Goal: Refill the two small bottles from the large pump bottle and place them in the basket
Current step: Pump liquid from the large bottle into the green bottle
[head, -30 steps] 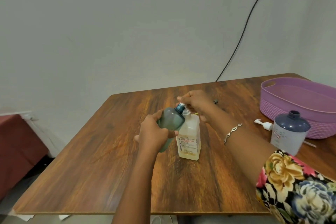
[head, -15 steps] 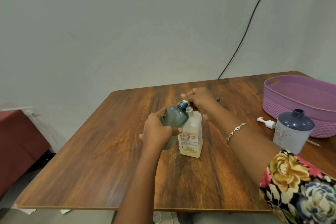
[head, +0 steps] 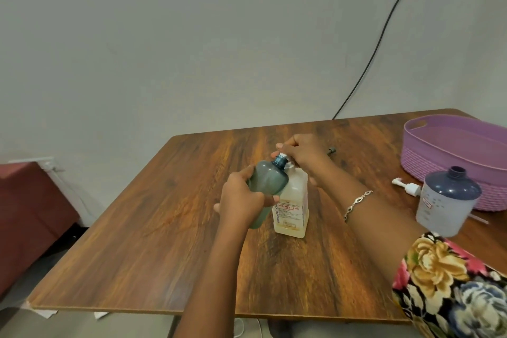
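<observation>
The left hand [head: 241, 200] has its fingers wrapped round the belly of the teal bottle [head: 267, 181], holding it tilted off the table [head: 164, 228] with its open neck up under the right fingers. The right hand [head: 301, 153] is curled down over the top of the pump bottle [head: 292, 208], hiding the pump head and spout. Whether the spout sits inside the teal neck cannot be told, and that is the main risk. The neck is narrow, and if the spout is only beside it, a press would send liquid down the outside of the teal bottle. It would then reach the left fingers and make the grip slippery. A hard, off-centre press could also tip the pump bottle, which is held only at its top, just beyond the left knuckles. The tilt matters too: if the teal bottle leans further, what goes in may run back out. The second bottle [head: 445, 200] stands uncapped well to the right of the right wrist. Its loose pump [head: 408, 188] lies beside it in front of the basket [head: 428, 164], and a sweeping right forearm could knock the bottle over.
</observation>
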Demonstrator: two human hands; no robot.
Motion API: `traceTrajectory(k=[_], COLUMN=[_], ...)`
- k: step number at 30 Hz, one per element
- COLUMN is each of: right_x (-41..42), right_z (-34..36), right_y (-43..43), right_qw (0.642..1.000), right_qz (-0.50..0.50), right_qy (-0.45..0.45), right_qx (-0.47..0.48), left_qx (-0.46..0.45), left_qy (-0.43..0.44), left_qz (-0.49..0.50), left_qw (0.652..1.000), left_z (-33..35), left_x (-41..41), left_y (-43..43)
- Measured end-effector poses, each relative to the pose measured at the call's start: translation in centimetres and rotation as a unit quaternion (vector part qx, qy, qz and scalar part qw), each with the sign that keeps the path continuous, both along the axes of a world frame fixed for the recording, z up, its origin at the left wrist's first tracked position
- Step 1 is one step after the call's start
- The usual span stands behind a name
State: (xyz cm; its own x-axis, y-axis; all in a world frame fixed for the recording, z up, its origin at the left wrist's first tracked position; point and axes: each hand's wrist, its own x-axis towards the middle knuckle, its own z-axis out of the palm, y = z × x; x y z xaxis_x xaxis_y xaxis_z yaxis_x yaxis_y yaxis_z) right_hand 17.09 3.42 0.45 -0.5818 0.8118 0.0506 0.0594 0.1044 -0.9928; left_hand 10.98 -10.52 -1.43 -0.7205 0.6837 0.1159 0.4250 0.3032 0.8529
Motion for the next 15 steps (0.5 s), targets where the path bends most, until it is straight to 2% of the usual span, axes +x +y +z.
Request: traceTrajectory(k=[4, 10, 15], right_x=[0.5, 0.6, 0.5], right_z=[-0.2, 3.0, 1.4], right_y=[-0.3, 0.0, 0.0], right_qw=[1.0, 0.995, 0.997], right_qz=[0.012, 0.02, 0.012], right_qy=[0.007, -0.066, -0.059], right_qx=[-0.015, 0.066, 0.043], left_qx=[-0.003, 0.001, -0.01], left_qy=[-0.011, 0.029, 0.002], left_qz=[0.004, 0.01, 0.007], left_qw=[1.0, 1.0, 1.0], left_z=[-0.3, 1.1, -0.1], left_x=[0.2, -0.1, 0.3], left_y=[-0.1, -0.1, 0.0])
